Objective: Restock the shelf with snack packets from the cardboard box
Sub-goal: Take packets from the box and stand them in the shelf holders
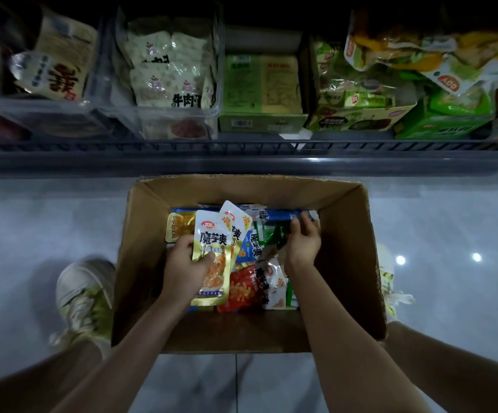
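In the head view, your left grip (183, 265) is clamped on a fan of gold packets (213, 234), held over the left of the cardboard box (346, 234). Their long axes point toward the shelf (241, 158) straight ahead. Your right grip (302, 236) reaches deeper, nearer the shelf, with fingers curled over a blue packet (280, 215).

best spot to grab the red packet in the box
Probably its near edge, from above on the person's side: the red packet lies flat in the cardboard box, that edge bare, a gold packet and a white packet overlapping its sides.
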Available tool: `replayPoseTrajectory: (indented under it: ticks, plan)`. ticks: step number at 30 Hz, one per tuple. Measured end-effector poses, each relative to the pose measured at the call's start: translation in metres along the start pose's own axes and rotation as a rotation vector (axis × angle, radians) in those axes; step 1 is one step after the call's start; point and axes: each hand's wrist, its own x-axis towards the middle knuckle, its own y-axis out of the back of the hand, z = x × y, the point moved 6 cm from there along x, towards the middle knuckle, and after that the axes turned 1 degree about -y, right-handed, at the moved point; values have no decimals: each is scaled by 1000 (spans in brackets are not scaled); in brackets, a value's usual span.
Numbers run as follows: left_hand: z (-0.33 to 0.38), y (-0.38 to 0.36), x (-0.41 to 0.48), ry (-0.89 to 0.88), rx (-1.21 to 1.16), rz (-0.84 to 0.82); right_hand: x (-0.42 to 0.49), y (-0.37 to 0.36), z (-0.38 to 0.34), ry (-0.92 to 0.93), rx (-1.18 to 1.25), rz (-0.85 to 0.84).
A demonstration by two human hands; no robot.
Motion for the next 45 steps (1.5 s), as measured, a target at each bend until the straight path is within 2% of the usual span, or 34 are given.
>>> replayPoseTrajectory:
  ticks: [6, 12, 18, 21, 25, 28, 32, 34, 37, 38, 42, 45]
  plan:
    - [28, 21, -24, -5, -124, 55, -49, 24, -32, 141, 3, -108]
    - [69, 58, -65, -132, -173, 132, -115, 55, -95, 328, 108, -207]
    - [119, 79, -117, -282, -201, 71, -192, 62, -155, 325, 261, -477]
    - [139, 80, -137, -302, -247, -3, -233, 58, -175, 373, 119, -613]
    - [171, 78, -167, -304, -430, -126, -275, 51, -194, 548, -57, -614]
    - [185, 88, -180, -356, -462, -100, -293, 52, -206, 619, -95, -595]
    - [199, 100, -192, -433, -384, -29, -308, 56, -218, 696, -187, -590]
    - [206, 106, -197, -456, -361, 6, -314, 57, -224, 809, -304, -557]
    - [215, 118, -201, -448, -360, 36, -325, 73, -239, 1149, -552, -349]
    - [218, 122, -201, -445, -374, 33, -333, 76, -244, 1262, -569, -368]
    - [233, 130, -204, -450, -401, -17, -360, 66, -242, 1497, -748, -706]
    - [244, 131, -207, -455, -437, -44, -366, 53, -244, 1650, -865, -681]
